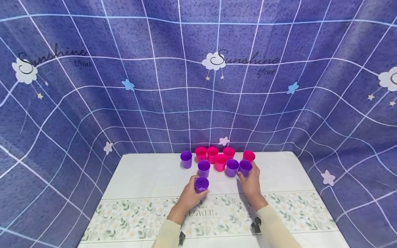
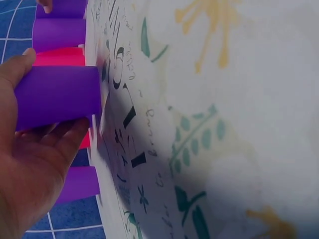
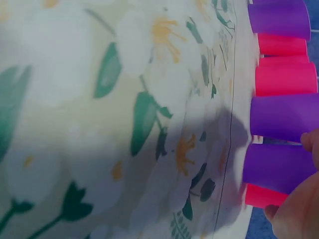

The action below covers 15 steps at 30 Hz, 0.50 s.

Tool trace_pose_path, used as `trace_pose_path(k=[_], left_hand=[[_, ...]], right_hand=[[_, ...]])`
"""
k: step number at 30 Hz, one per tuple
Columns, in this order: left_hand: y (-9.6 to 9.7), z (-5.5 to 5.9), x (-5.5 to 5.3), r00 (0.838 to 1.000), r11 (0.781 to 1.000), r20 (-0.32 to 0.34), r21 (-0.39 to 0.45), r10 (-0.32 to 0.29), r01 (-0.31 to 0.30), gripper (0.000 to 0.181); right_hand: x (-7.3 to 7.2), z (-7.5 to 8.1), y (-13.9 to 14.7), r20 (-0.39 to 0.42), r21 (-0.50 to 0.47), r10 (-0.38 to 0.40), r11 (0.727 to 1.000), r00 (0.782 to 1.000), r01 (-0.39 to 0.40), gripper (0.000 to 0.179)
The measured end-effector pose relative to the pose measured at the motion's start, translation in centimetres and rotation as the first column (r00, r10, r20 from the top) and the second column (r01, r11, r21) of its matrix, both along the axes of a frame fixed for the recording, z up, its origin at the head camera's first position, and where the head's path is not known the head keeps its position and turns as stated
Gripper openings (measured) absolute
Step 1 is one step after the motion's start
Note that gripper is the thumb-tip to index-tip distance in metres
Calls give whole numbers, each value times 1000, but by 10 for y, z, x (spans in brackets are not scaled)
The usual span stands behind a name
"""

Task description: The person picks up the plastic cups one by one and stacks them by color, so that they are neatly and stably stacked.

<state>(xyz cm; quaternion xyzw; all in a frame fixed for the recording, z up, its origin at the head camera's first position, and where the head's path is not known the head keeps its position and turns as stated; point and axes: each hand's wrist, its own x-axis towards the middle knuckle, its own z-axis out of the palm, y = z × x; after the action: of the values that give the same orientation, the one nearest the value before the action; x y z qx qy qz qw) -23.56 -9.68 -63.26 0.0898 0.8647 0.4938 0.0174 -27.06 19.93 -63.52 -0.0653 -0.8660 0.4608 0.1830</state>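
Note:
My left hand [image 1: 191, 195] grips a purple cup [image 1: 202, 185], its thumb on one side and its fingers round the other. In the left wrist view that cup [image 2: 59, 95] stands upright, its base close to the cloth. Farther right, my right hand [image 1: 250, 182] holds another purple cup [image 1: 245, 167] between thumb and fingers. In the right wrist view this cup [image 3: 276, 167] stands beside a second purple cup [image 3: 284, 117]. A purple cup [image 1: 203, 168] is just beyond the left hand's cup, and a pink cup [image 1: 249, 156] is behind the right hand's.
Several pink cups, one of them nearest the front [image 1: 220, 162], stand in a loose cluster toward the back. A lone purple cup [image 1: 186, 159] stands at their left. The white tablecloth [image 1: 149, 175] has a floral band, and a blue gridded curtain [image 1: 173, 86] surrounds the table's back and sides.

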Motion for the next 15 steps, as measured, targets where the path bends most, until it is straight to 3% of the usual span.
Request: trace_pose_path(k=[8,15], left_hand=[[-2,0,1,1000,1000,10,1,-20,20,67],[-4,-1,-1,999,999,20,27,-35,35,66]], right_hand=[[-6,-4,5,0,-117,26,993,1000,-26,77],[4,-3,6,-29,-143,-24,990,999,20,79]])
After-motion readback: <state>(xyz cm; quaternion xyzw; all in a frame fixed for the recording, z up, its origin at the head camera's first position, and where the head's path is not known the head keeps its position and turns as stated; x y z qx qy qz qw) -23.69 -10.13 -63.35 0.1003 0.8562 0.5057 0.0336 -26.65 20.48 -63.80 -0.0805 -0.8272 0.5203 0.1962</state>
